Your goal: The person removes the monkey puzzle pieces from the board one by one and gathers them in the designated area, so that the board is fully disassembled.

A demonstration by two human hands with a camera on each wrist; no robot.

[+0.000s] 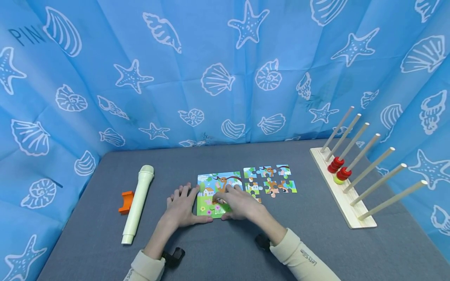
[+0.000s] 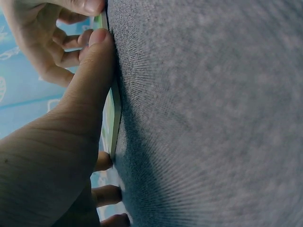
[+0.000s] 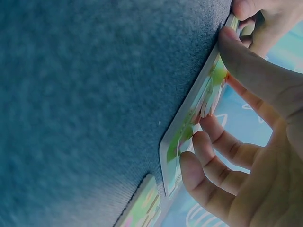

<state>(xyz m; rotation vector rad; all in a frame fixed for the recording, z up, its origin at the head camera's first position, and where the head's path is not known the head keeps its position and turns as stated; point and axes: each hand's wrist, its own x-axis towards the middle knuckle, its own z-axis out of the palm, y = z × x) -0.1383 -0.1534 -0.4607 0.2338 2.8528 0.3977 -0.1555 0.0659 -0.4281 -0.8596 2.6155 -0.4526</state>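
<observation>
A jigsaw puzzle board (image 1: pixel 205 201) with a cartoon house and animal scene lies flat on the cloth. My left hand (image 1: pixel 181 208) spreads at its left side, fingers at the left edge, straight thumb along the near edge. Over the board's right part, my right hand (image 1: pixel 242 205) curls its fingers down to a puzzle piece (image 3: pixel 209 101), which stands tilted up from the board between the fingertips. The right thumb (image 3: pixel 236 47) touches the board's near edge. In the head view the right hand hides part of the picture.
Loose puzzle pieces (image 1: pixel 281 186) lie right of the board, some partly under the right wrist's line. A pale green toy microphone (image 1: pixel 138 203) and an orange block (image 1: pixel 126 202) lie at left. A wooden peg rack (image 1: pixel 346 203) with red rings (image 1: pixel 335 164) stands at right.
</observation>
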